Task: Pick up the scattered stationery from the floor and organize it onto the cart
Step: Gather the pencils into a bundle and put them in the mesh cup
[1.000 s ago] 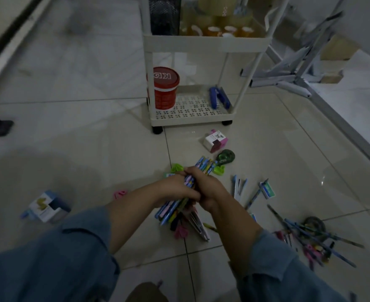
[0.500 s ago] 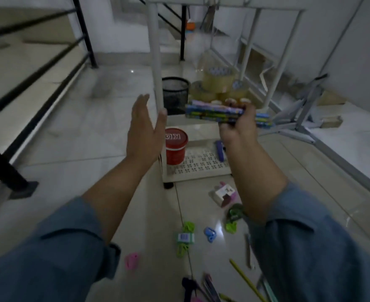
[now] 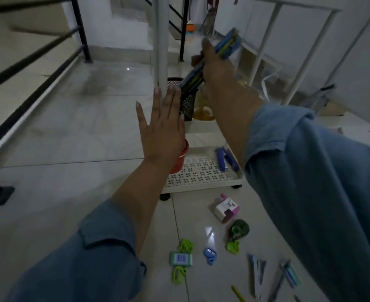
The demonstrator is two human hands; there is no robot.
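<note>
On the cart's middle tier and the floor in front of it, head view, dim light:

- Right hand (image 3: 220, 68): raised over the cart (image 3: 203, 188), fingers curled round a bundle of pens and pencils (image 3: 228, 43). The bundle is tilted, with its upper end toward the far right and its lower end just above the mouth of the black mesh holder (image 3: 185, 106).
- Left hand (image 3: 162, 129): flat, fingers straight and together, holding nothing. The fingertips lie at the cart's white post (image 3: 161, 40); whether they touch it cannot be told.
- Both forearms: blue sleeves pushed up.
- Middle tier: the mesh holder beside yellowish tape rolls (image 3: 203, 111).
- Bottom tier, perforated: a red cup (image 3: 181, 160) on the left, partly behind the left wrist, and a blue stapler (image 3: 224, 159) on the right.
- Floor, near the cart: a pink-and-white box (image 3: 226, 209), with a green tape dispenser (image 3: 239, 229) just beside it.
- Floor, nearer the camera: green clips (image 3: 233, 246), a blue sharpener (image 3: 210, 255), and a green-edged eraser with a barcode label (image 3: 180, 258) between two more green clips.
- Floor, lower right: loose pens (image 3: 256, 271) and a yellow pencil (image 3: 238, 293), partly covered by the right sleeve.
</note>
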